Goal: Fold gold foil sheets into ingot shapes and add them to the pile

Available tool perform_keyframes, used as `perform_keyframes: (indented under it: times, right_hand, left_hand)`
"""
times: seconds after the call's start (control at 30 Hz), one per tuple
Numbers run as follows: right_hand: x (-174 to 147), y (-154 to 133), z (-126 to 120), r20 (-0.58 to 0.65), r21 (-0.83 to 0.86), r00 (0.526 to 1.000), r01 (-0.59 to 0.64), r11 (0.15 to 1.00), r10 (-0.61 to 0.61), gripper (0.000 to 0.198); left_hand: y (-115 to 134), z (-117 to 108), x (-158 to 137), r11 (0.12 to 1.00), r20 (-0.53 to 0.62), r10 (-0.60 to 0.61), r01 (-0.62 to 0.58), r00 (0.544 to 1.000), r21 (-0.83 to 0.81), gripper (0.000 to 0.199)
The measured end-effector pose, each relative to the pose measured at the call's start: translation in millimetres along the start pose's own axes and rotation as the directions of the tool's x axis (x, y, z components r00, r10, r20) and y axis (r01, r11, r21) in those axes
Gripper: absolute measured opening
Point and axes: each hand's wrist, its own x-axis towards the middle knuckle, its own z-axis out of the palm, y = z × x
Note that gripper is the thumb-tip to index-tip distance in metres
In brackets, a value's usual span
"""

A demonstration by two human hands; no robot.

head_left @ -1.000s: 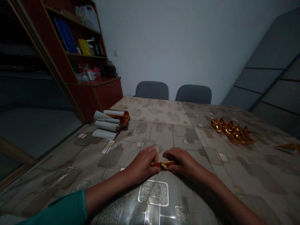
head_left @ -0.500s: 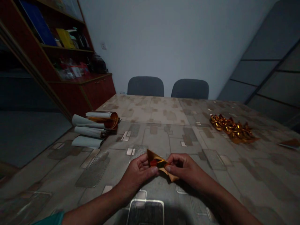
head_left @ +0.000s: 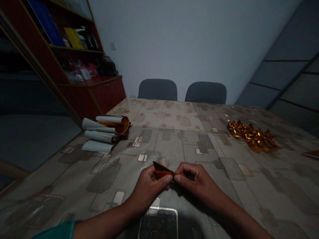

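Note:
A small folded piece of gold foil paper [head_left: 162, 168] is pinched between my two hands above the near part of the table. My left hand [head_left: 151, 181] is closed on its left side, thumb in front, and a pointed flap sticks up above the fingers. My right hand [head_left: 190, 176] pinches the right end between thumb and fingertips. Both thumb tips nearly meet at the middle of the fold. The lower part of the foil is mostly hidden by the thumbs and shadow.
A patterned cloth covers the table [head_left: 174, 142]. Rolled sheets of foil paper [head_left: 102, 132] lie at left. A cluster of folded gold foil pieces [head_left: 253, 135] lies at right, with another foil piece [head_left: 311, 154] at the right edge. Two grey chairs [head_left: 157, 89] stand behind.
The foil paper has turned and closed up between my hands; its lower right point no longer shows. My hands have drawn closer together. The whole view has shifted slightly.

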Motion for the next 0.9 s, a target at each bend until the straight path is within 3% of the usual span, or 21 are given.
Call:
perform_keyframes:
  times: [0.2, 0.57, 0.9]
  right_hand:
    - [-1.7, -1.4, -9.6, 0.002, 0.113, 1.000, -0.018, 0.993, 0.018, 0.034]
    - [0.1, -0.2, 11.2, -0.139, -0.060, 0.990, -0.028, 0.998, 0.020, 0.023]
    - [-0.8, -7.5, 18.1, -0.119, -0.012, 0.993, -0.017, 1.000, 0.016, 0.024]
  left_hand:
    - [0.0, -3.7, 3.0, 0.996, -0.061, -0.031, 0.026, 0.998, -0.080, 0.042]
    - [-8.1, -3.7, 0.2, 0.991, 0.056, -0.043, 0.050, 0.997, -0.127, 0.038]
    - [-12.1, -2.5, -0.8, 0.994, -0.024, -0.063, 0.060, 0.998, -0.091, 0.040]
